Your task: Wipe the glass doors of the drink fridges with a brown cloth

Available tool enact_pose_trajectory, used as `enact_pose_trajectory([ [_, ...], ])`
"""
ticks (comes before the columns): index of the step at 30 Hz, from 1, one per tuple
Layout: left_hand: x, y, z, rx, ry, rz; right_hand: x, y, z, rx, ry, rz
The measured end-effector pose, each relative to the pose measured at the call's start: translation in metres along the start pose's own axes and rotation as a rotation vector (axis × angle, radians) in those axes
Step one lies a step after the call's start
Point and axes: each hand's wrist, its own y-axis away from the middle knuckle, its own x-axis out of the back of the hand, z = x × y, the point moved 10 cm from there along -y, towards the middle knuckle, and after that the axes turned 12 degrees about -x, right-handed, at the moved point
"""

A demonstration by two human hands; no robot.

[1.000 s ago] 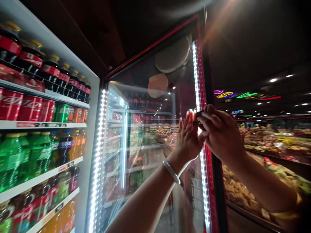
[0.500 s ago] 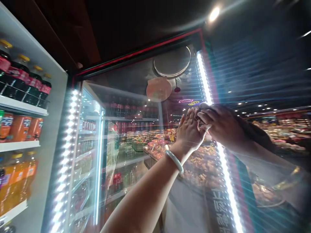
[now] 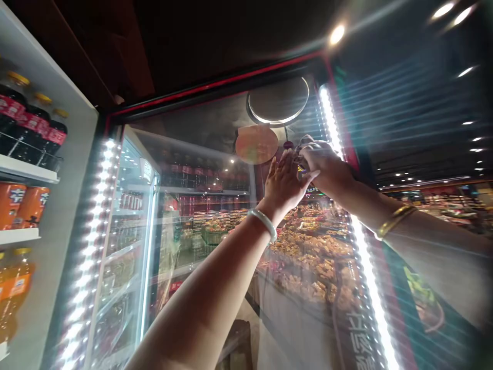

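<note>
My left hand [image 3: 285, 185], with a pale bangle [image 3: 264, 221] on its wrist, is raised against the glass door [image 3: 215, 169], fingers spread and thumb out to the right. Just right of it is my right hand [image 3: 321, 164], which wears a gold bracelet [image 3: 396, 220]. Its fingers are bent together at the glass near the lit right edge. Something thin and greyish shows at those fingertips, too blurred to make out.
Bright LED strips [image 3: 90, 241] line both sides of the door. On the left, a white shelf [image 3: 29, 167] bears dark bottles [image 3: 34, 121], with orange cans [image 3: 33, 205] and orange drink bottles [image 3: 15, 282] lower down. Reflections of food displays and a round lamp cross the glass.
Both hands have moved up, the left one also leftward. My right hand's fingers are more bent, and its bracelet is clearer. The view has shifted slightly, with the shelves further left.
</note>
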Motion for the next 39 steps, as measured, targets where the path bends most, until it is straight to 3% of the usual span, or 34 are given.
enact_pose_trajectory([
  [4, 0.002, 0.001, 0.007, -0.089, -0.020, 0.008, 0.000, 0.016, 0.005, -0.076, -0.028, 0.003],
  [7, 0.003, 0.021, -0.003, -0.088, 0.001, -0.004, -0.016, 0.023, -0.015, 0.131, -0.038, -0.118],
  [10, 0.009, 0.018, -0.023, -0.021, -0.005, 0.020, -0.024, -0.003, -0.025, 0.309, -0.017, -0.159],
  [13, 0.016, -0.012, -0.035, 0.036, -0.048, 0.053, -0.014, -0.046, -0.012, 0.301, 0.004, -0.049],
  [15, 0.015, -0.033, -0.033, 0.042, -0.080, 0.047, -0.003, -0.057, 0.002, 0.245, -0.016, 0.022],
  [17, 0.010, -0.040, -0.024, 0.005, -0.098, 0.044, 0.002, -0.046, 0.012, 0.198, -0.056, 0.040],
  [19, 0.006, -0.030, -0.013, -0.062, -0.100, 0.047, 0.002, -0.022, 0.012, 0.180, -0.094, 0.028],
  [23, 0.009, 0.011, -0.018, -0.115, -0.123, 0.015, -0.014, 0.011, -0.019, 0.260, -0.104, -0.016],
  [25, 0.018, 0.019, -0.036, -0.073, -0.133, 0.005, -0.028, 0.000, -0.035, 0.305, -0.090, -0.051],
  [27, 0.030, 0.013, -0.057, -0.009, -0.137, 0.019, -0.037, -0.028, -0.039, 0.271, -0.090, -0.064],
  [29, 0.037, -0.003, -0.071, 0.038, -0.137, 0.033, -0.037, -0.058, -0.028, 0.160, -0.108, -0.030],
  [31, 0.037, -0.019, -0.074, 0.046, -0.124, 0.031, -0.032, -0.070, -0.014, 0.076, -0.115, 0.032],
  [35, 0.026, -0.019, -0.061, -0.030, -0.102, -0.012, -0.024, -0.038, -0.010, 0.059, -0.072, 0.134],
  [39, 0.030, 0.019, -0.071, -0.127, -0.125, -0.026, -0.040, -0.006, -0.049, 0.112, -0.049, 0.135],
])
